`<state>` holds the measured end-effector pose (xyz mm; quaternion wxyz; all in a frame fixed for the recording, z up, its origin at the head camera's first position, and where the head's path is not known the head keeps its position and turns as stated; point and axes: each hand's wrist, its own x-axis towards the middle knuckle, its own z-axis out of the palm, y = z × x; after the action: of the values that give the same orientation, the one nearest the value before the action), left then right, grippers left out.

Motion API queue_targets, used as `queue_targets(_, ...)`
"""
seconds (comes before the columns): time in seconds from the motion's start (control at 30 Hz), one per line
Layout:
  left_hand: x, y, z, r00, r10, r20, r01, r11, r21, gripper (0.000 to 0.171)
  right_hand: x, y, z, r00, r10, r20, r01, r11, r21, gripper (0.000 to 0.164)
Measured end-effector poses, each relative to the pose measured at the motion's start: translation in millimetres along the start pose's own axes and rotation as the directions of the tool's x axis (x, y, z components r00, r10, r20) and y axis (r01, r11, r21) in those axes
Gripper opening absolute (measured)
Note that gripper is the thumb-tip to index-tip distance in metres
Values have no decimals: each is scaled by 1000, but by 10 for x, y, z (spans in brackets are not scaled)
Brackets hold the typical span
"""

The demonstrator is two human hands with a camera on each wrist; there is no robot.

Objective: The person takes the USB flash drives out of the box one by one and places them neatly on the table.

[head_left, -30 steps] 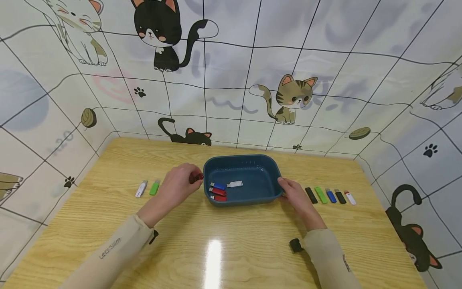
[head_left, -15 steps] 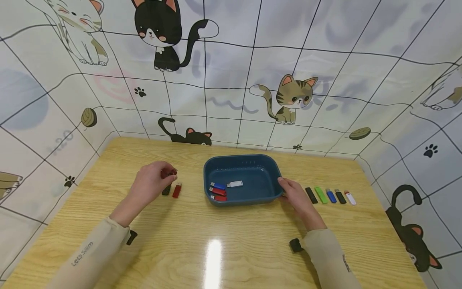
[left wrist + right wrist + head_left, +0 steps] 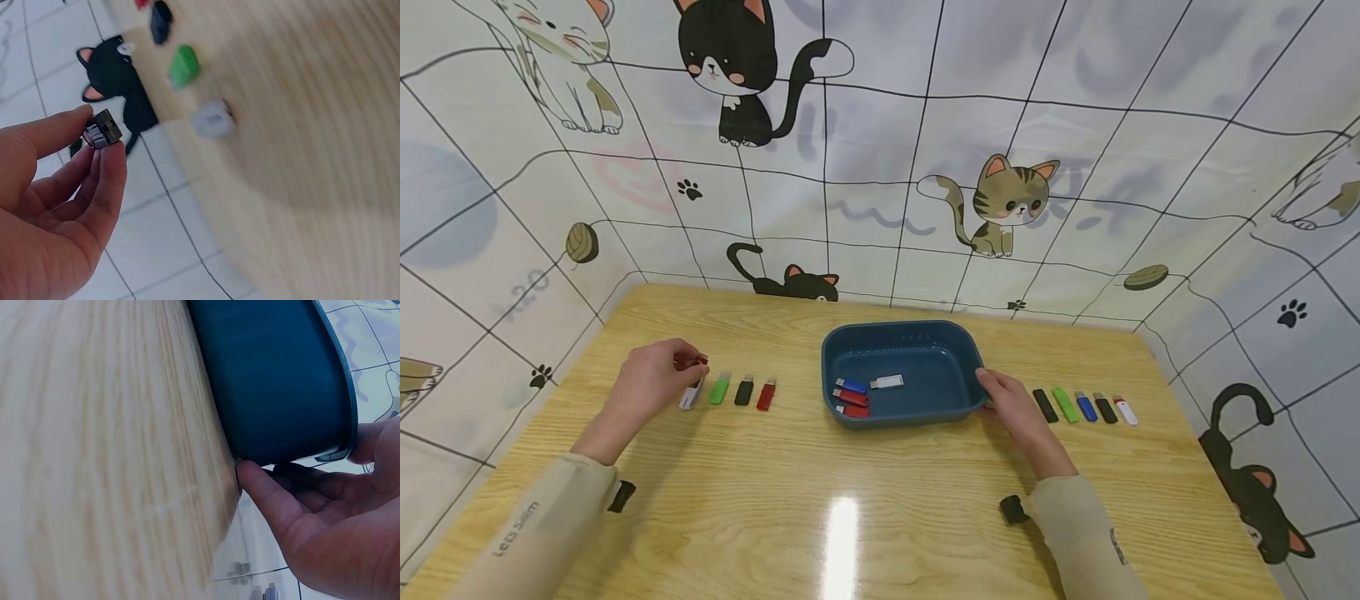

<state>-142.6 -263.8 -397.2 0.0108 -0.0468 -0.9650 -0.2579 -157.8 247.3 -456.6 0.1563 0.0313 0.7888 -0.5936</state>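
Note:
My left hand (image 3: 651,379) pinches a USB stick (image 3: 103,129) between thumb and fingertips; its metal plug end faces the left wrist camera, and a bit of dark red shows in the head view. The hand is over the left end of a row of sticks, close above a white USB stick (image 3: 689,397). My right hand (image 3: 1015,408) grips the right end of a dark blue plastic bin (image 3: 904,421), thumb at the rim and fingers low against its side. Inside lie a blue stick (image 3: 853,385), two red sticks (image 3: 853,398) and a white stick (image 3: 887,382).
Left of the bin, a green stick (image 3: 720,389), a black stick (image 3: 744,390) and a red stick (image 3: 766,395) lie in the row. To the right are several more, including a green one (image 3: 1065,405). A cat-patterned cloth (image 3: 880,208) stands behind the wooden table (image 3: 790,500).
My left hand has moved left from the bin's left edge along the row with the stick in its fingers, uncovering the green, black and red sticks. The right hand and bin have stayed put.

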Motion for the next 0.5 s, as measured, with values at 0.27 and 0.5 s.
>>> queue_targets(0.27,43,-288,-27,997,-59,54,55,996,68,24,3,0,-7,1000,5,-5,-5,1000,-11,67)
queue_targets(0.5,66,-482,-31,989,-114,89,103,987,120,25,-4,-14,-5,1000,3,2,-3,1000,4,68)
